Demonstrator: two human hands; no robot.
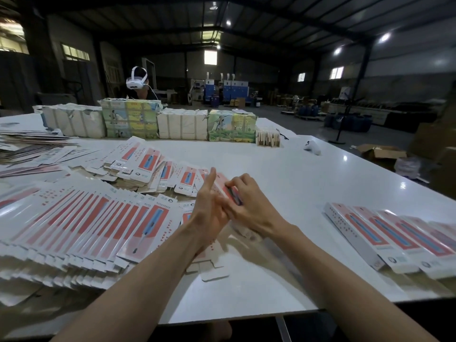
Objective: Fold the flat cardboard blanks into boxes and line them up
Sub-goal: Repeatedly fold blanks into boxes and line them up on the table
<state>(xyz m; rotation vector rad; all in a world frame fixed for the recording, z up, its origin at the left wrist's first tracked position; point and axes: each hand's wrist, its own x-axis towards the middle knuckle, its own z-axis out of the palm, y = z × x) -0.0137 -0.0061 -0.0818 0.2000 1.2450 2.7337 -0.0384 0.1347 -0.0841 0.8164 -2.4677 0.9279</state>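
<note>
Big white glossy surface (308, 174) in a dim warehouse hall, dark pitched roof, ceiling lamps lit, small windows on the far walls, blue machines (222, 88) at the back. Far edge of the surface carried four tied bundles side by side: two plain white bundles (74, 124) and two illustrated bundles (132, 119), alternating. A small stack of thin tan pieces (268, 138) stood just beside the rightmost one. One white controller (312, 147) lay alone, well apart to the right. One person in a white headset (136, 81) sat behind the bundles, mostly hidden by them. On the floor to the right were one open brown carton (380, 152) and a black stand (343, 127). The left half of the surface was covered by a fanned spread of flat blanks (86, 218), red and white, overlapping, too many to count. A looser heap of blanks (148, 164) lay behind it, toward the middle. The hands were together over the middle of the surface. The left hand (209, 213) stood edge-up with straight fingers against one cardboard blank (228, 187), and the right hand (249, 203) pinched that blank with curled fingers. The blank was mostly hidden by both hands, with its loose flaps (213, 274) showing beneath the wrists. At right was a row of folded boxes (385, 236), touching side by side. At least five showed, and the row ran out of frame.
</note>
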